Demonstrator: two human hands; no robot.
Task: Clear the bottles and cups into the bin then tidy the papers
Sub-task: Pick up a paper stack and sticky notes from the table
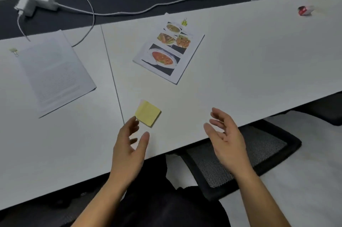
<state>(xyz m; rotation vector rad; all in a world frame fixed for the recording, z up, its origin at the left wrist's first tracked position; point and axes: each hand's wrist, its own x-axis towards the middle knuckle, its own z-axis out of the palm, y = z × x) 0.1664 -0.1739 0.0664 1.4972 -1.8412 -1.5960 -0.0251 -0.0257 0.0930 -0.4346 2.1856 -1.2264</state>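
A stack of papers with food photos lies in the middle of the white table, a yellow binder clip at its far corner. A second stack of text pages lies at the left, with another yellow clip beside it. A yellow sticky-note pad sits near the front edge. My left hand hovers just below the pad, fingers relaxed and holding nothing. My right hand is open over the table's front edge, palm turned inward. No bottles or cups are in view.
A white power adapter and its cable lie along the dark strip at the back. A small red and white object sits at the far right. A black mesh chair stands under the table edge.
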